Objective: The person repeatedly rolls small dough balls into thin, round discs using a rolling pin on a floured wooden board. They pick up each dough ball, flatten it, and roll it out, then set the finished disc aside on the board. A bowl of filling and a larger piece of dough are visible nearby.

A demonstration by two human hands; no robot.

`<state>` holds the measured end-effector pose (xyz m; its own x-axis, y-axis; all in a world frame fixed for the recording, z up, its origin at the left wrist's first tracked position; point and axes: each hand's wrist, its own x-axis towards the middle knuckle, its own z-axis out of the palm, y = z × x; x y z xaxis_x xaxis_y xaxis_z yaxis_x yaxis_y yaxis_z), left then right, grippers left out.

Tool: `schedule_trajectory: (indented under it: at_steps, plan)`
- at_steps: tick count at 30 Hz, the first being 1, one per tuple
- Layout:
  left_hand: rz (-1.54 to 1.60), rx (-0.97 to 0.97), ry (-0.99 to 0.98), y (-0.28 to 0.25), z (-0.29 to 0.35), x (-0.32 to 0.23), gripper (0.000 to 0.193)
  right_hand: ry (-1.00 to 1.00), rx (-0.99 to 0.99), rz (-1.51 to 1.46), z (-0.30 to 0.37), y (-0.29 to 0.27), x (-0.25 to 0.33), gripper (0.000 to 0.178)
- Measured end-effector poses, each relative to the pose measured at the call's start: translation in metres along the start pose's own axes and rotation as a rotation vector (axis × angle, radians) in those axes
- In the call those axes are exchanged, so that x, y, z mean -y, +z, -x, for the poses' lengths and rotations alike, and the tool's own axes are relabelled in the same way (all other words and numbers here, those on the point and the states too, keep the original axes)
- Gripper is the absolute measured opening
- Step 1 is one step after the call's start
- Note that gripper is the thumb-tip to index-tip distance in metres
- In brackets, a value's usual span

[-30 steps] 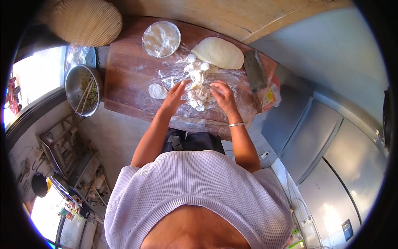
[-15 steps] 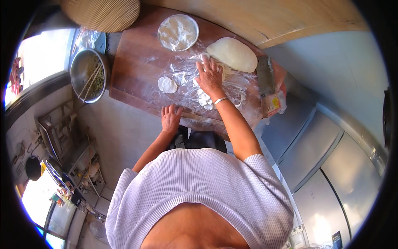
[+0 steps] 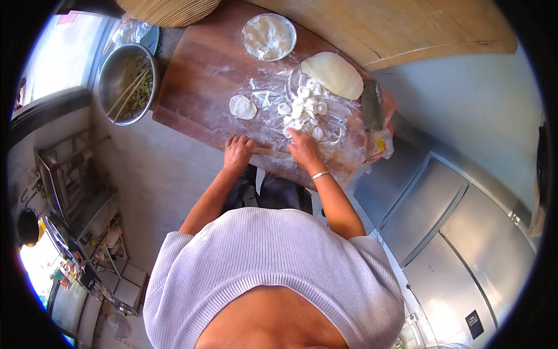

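My left hand (image 3: 238,152) lies at the near edge of the floured wooden board (image 3: 192,93), fingers stretched forward. Beside it a thin, pale, floury strip (image 3: 270,152), perhaps a rolling pin, runs along the edge toward my right hand (image 3: 304,149). That hand, with a bracelet at the wrist, has its fingers gathered at the near side of a heap of small floured dough pieces (image 3: 302,110). A white piece touches its fingertips. Left of the heap lie flat round dough wrappers (image 3: 242,107). A large smooth dough lump (image 3: 332,75) rests behind the heap.
A bowl of flour (image 3: 268,37) stands at the back of the board. Off its left side is a metal bowl (image 3: 110,87) of green filling with chopsticks in it. A dark cleaver-like blade (image 3: 371,106) lies on the right, near a plastic bag (image 3: 381,145). A steel fridge (image 3: 436,221) stands further right.
My right hand has drawn back toward me from beside the dough lump, uncovering the heap of dough pieces. My left hand stays at the board's edge, its fingers closer together.
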<state>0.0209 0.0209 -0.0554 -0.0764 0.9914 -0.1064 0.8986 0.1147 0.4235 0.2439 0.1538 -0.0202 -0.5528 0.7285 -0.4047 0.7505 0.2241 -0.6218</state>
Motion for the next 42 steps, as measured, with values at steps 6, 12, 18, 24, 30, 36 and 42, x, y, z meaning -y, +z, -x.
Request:
schedule_trajectory:
  at_steps: [6,12,18,24,30,36,42]
  plan:
    - [-0.007,0.038,-0.037,-0.009,0.017,0.018,0.011,0.1,-0.299,0.128,-0.016,0.021,0.03,0.044]
    - [-0.023,0.02,-0.066,-0.014,0.034,0.028,0.013,-0.055,-0.37,-0.116,-0.093,0.105,0.094,0.051]
    - [-0.03,0.092,-0.086,-0.017,0.043,0.034,0.024,-0.093,-0.413,-0.325,-0.127,0.14,0.152,0.052]
    - [0.008,0.066,-0.036,-0.014,0.042,0.044,0.023,0.074,-0.628,-0.2,-0.04,0.108,0.078,0.026]
    - [-0.008,0.099,0.081,-0.007,0.025,0.042,0.024,0.132,-0.66,-0.105,0.005,0.073,-0.008,0.031]
    - [-0.004,0.118,0.148,0.002,0.02,0.031,0.026,0.347,-0.704,-0.004,-0.014,0.095,-0.007,0.033]
    - [0.002,0.108,0.162,0.002,0.021,0.024,0.026,0.467,-0.6,-0.483,0.014,0.106,-0.006,0.022]
